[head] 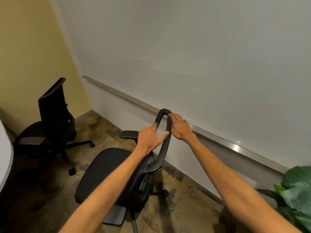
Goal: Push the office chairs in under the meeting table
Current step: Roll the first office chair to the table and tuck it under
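Observation:
A black office chair (107,172) stands on the floor in front of me, its seat facing left and its thin backrest frame rising toward my hands. My left hand (151,139) grips the left side of that backrest's top. My right hand (180,127) rests on the right side of the same top edge, fingers wrapped over it. A second black office chair (53,115) stands at the far left near the corner, beside the white rounded edge of the meeting table (5,152).
A whiteboard wall with a metal ledge (202,132) runs along the right, close behind the chair. A green leafy plant (296,189) sits at the lower right. A yellow wall closes the far left corner. The floor is mottled brown.

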Motion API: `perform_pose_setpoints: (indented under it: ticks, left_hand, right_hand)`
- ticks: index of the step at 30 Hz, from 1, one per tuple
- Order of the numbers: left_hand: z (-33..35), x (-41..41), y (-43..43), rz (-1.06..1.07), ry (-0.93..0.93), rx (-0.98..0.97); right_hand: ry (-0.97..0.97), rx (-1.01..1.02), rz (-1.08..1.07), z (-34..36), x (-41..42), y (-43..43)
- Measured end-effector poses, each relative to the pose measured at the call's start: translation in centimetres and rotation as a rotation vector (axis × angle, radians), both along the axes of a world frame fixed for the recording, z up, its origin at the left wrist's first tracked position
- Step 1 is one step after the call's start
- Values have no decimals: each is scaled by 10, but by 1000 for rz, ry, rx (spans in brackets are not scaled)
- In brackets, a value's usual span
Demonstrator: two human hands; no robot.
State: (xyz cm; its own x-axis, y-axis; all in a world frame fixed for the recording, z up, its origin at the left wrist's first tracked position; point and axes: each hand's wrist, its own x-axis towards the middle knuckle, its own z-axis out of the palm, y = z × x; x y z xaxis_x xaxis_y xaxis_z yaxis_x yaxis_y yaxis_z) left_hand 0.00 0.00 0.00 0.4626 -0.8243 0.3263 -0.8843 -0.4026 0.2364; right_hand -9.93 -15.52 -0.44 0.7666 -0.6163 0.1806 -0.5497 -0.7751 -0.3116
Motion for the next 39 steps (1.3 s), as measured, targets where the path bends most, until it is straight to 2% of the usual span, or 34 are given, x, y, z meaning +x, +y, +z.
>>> perform_pose_setpoints:
  ticks: [3,6,8,9,12,17,22,25,27,32,35,39]
  left_hand:
    - [-7,-32,-20,-113,3,90]
    - [-13,-52,-33,-64,140,263]
    - [-10,-37,-44,60,344,302]
    - [-9,-35,-47,58,428,310]
    - [-10,-29,-53,106,577,309]
    - [-12,-22,-44,246,604,237]
    - [-19,-9,-18,394,640,194]
    - [-16,6,-1,479,635,174]
    - [-13,13,-1,475,629,189]
    - [-13,47,58,641,587,188]
    - [-17,70,86,691,569,190]
    - [-18,88,109,713,573,170]
  right_hand:
    - [227,-77,152,-10,6,-29]
    - [391,-152,295,-21,15,-45]
    - [386,-217,389,-22,36,-60]
    - [357,-229,392,-20,34,-62]
    - [266,-324,472,-20,48,-75]
    - [159,-275,630,-24,77,-80]
    - [193,-296,764,-32,107,-58]
    - [203,-332,788,-32,128,-43]
    - [204,-327,722,-35,132,-45]
    - [134,-345,831,-33,176,21]
    - [57,-336,854,-36,197,46]
    - [53,-366,875,-44,221,60]
